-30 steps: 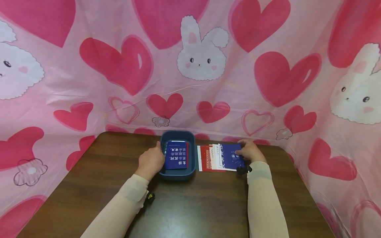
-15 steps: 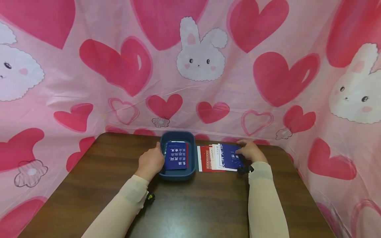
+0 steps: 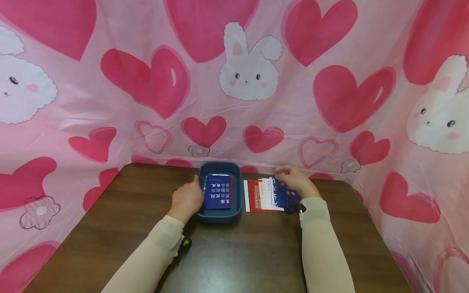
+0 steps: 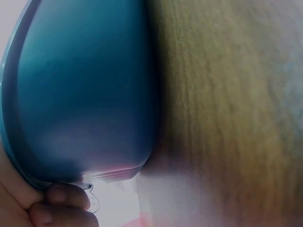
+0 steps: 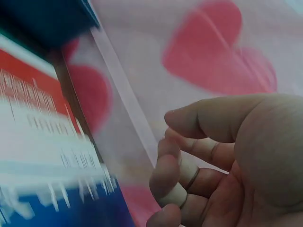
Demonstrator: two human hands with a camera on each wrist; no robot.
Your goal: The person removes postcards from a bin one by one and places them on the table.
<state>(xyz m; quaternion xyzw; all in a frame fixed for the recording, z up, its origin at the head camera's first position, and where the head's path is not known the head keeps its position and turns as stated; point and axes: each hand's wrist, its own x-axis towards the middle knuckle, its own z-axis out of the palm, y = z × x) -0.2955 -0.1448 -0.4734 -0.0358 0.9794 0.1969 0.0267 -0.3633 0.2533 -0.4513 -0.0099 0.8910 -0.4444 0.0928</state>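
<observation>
A dark blue plastic basin (image 3: 220, 219) stands near the back of the table, with a blue card (image 3: 218, 193) bearing white characters in it and a red edge showing beneath. My left hand (image 3: 186, 200) grips its left rim; in the left wrist view, curled fingers (image 4: 66, 195) hook over that rim. To the right of the basin lies an overlapping row of cards: red (image 3: 252, 196), white (image 3: 268, 196) and blue (image 3: 283, 201). Over the blue end hovers my right hand (image 3: 294, 181), its fingers loosely bent and holding nothing in the right wrist view.
The brown wooden table (image 3: 234, 260) extends toward me. A pink curtain (image 3: 234, 110) with hearts and rabbits hangs behind its back edge and at both sides. Each wrist carries a small black camera (image 3: 294, 208).
My right hand has let go of the blue card's right end, lifted slightly and shifted left over the cards. The left hand stays on the basin.
</observation>
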